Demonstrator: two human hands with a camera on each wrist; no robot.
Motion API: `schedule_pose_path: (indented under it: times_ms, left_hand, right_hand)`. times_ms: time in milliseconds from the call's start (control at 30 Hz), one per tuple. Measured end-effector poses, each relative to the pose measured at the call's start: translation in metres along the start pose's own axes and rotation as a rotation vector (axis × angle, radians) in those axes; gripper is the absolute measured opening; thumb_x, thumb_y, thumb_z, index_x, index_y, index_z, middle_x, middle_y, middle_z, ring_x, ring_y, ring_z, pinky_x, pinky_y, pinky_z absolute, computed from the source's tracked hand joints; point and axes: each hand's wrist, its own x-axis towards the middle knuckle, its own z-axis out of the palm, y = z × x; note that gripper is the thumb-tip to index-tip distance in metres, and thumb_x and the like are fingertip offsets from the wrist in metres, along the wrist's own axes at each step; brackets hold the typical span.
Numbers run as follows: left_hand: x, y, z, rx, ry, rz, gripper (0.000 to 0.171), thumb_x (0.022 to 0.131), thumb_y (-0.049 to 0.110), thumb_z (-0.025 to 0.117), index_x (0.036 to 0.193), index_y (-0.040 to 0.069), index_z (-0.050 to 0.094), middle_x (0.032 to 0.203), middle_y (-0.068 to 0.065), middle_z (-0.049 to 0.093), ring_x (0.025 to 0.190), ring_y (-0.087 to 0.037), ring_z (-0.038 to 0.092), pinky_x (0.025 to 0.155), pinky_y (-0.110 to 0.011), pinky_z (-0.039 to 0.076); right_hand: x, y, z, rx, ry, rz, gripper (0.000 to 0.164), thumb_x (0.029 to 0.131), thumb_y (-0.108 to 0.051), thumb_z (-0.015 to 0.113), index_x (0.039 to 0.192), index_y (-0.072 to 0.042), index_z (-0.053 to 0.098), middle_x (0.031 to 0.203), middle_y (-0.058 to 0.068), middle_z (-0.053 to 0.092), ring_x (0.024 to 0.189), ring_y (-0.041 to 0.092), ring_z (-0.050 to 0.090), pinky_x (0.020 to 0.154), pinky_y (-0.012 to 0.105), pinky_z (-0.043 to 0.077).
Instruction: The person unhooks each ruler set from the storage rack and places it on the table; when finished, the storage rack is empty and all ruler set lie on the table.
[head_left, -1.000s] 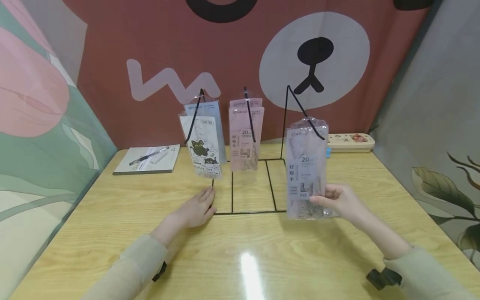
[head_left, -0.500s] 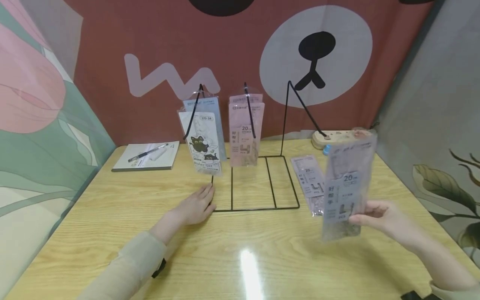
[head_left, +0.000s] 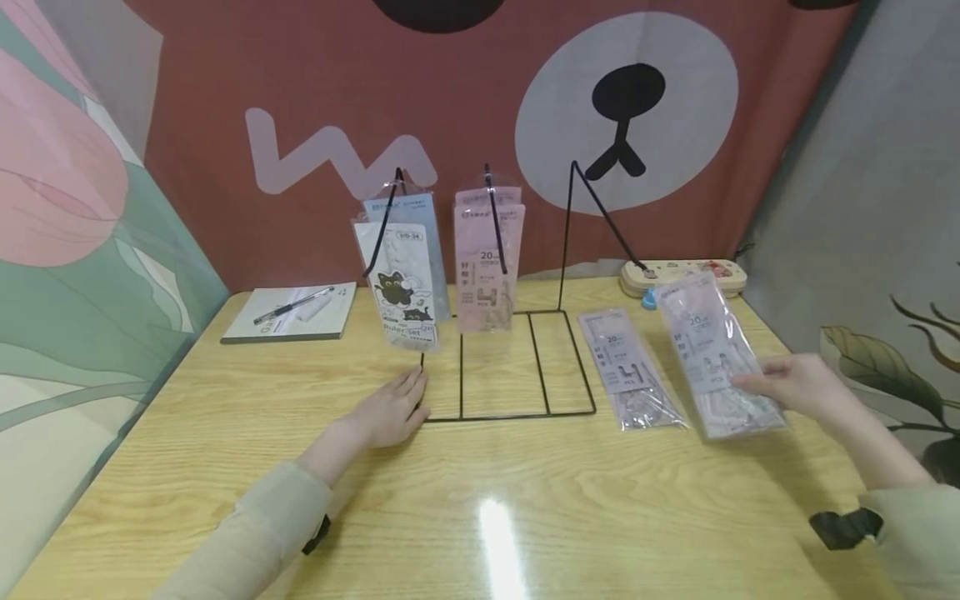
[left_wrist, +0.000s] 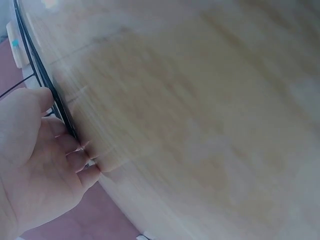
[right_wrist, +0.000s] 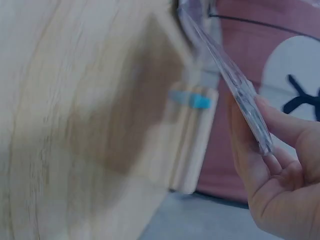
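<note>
My right hand [head_left: 798,387] pinches a ruler set in a clear plastic packet [head_left: 712,358] between thumb and fingers, tilted above the right part of the table. In the right wrist view this packet [right_wrist: 232,82] shows edge-on. A similar pink-labelled ruler set [head_left: 626,367] lies just left of it. My left hand [head_left: 390,410] rests on the table, its fingertips touching the left side of the black wire rack [head_left: 525,416]. The left wrist view shows those fingers [left_wrist: 75,160] against the rack's wire. Pink ruler sets [head_left: 487,267] hang on the middle hook; a white cat-printed set [head_left: 397,283] hangs left, before a blue one.
The right hook [head_left: 603,212] of the rack bears no packet. Behind the packets stand a cream pencil case [head_left: 682,275] and a small blue object [head_left: 649,298]. A notebook [head_left: 315,321] with a pen [head_left: 292,306] on it lies at the back left.
My right hand has taken the ruler set off the right hook, carried it right and lowered it beside the ruler set on the table. My left hand has stayed at the rack.
</note>
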Motion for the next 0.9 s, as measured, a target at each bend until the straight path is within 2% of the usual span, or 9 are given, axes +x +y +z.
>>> schedule_pose_path:
  times_ms: [133,200,300,433,500,600,700,733,900]
  left_hand:
    - [0.001,0.000,0.000,-0.003,0.000,0.008,0.059,0.101,0.027,0.037,0.143,-0.012,0.023,0.151,-0.030,0.019,0.141,-0.043,0.021,0.117,-0.050,0.021]
    - [0.001,0.000,0.000,-0.004,-0.003,0.007,0.060,0.102,0.028,0.037,0.144,-0.012,0.023,0.152,-0.030,0.018,0.141,-0.043,0.020,0.118,-0.050,0.021]
    - [0.000,0.000,0.001,-0.005,-0.005,0.000,0.060,0.102,0.029,0.036,0.144,-0.011,0.022,0.152,-0.029,0.017,0.142,-0.042,0.020,0.118,-0.049,0.021]
    - [0.000,0.000,0.001,-0.009,0.001,0.001,0.059,0.102,0.027,0.036,0.144,-0.012,0.022,0.152,-0.029,0.018,0.141,-0.043,0.020,0.118,-0.050,0.021]
    - [0.000,0.000,0.001,-0.009,0.004,0.002,0.059,0.102,0.027,0.036,0.144,-0.012,0.022,0.152,-0.030,0.018,0.141,-0.043,0.020,0.118,-0.050,0.020]
    - [0.000,0.000,0.000,-0.013,0.005,0.001,0.059,0.102,0.027,0.036,0.144,-0.012,0.022,0.152,-0.029,0.018,0.141,-0.043,0.020,0.118,-0.050,0.021]
    - [0.000,0.000,0.000,-0.011,0.003,-0.004,0.058,0.102,0.026,0.036,0.144,-0.012,0.023,0.152,-0.029,0.019,0.141,-0.043,0.021,0.118,-0.050,0.021]
    - [0.000,-0.001,0.001,-0.012,0.003,-0.005,0.058,0.102,0.026,0.036,0.144,-0.012,0.023,0.152,-0.029,0.019,0.141,-0.043,0.021,0.118,-0.050,0.021]
    - [0.000,-0.001,0.002,-0.013,0.001,-0.005,0.059,0.102,0.027,0.036,0.144,-0.012,0.023,0.152,-0.029,0.019,0.141,-0.043,0.021,0.118,-0.050,0.021]
  right_hand:
    - [0.020,0.008,0.008,0.030,-0.137,0.046,0.051,0.088,-0.033,0.065,0.104,0.016,0.062,0.082,0.006,0.068,0.070,0.007,0.056,0.060,0.024,0.051]
    - [0.028,0.009,0.011,0.019,-0.175,0.053,0.052,0.087,-0.033,0.067,0.104,0.015,0.063,0.084,0.007,0.068,0.071,0.008,0.055,0.061,0.023,0.049]
    - [0.036,0.009,0.015,-0.013,-0.180,0.047,0.053,0.084,-0.035,0.069,0.103,0.013,0.066,0.087,0.009,0.068,0.073,0.010,0.053,0.062,0.022,0.046]
    - [0.040,0.006,0.019,-0.069,-0.169,0.070,0.041,0.083,-0.039,0.068,0.069,0.000,0.064,0.061,-0.004,0.052,0.061,0.010,0.044,0.054,0.022,0.037]
    - [0.040,0.004,0.019,-0.114,-0.140,0.060,0.041,0.083,-0.037,0.067,0.062,-0.004,0.060,0.054,-0.005,0.046,0.057,0.012,0.044,0.051,0.024,0.037]
    - [0.038,-0.002,0.017,-0.197,-0.053,0.040,0.048,0.085,-0.034,0.065,0.079,0.013,0.063,0.068,0.022,0.063,0.066,0.036,0.058,0.059,0.037,0.051]
    - [0.036,-0.011,0.017,-0.236,0.015,0.035,0.063,0.086,-0.033,0.062,0.108,0.025,0.051,0.105,0.042,0.056,0.095,0.056,0.054,0.077,0.056,0.051]
    - [0.036,-0.015,0.018,-0.238,0.031,0.023,0.067,0.087,-0.032,0.061,0.115,0.026,0.045,0.114,0.045,0.050,0.103,0.058,0.049,0.081,0.059,0.049]
    - [0.035,-0.046,0.027,-0.166,0.081,-0.096,0.064,0.091,-0.028,0.059,0.124,0.023,0.041,0.119,0.043,0.049,0.107,0.055,0.051,0.087,0.059,0.048]
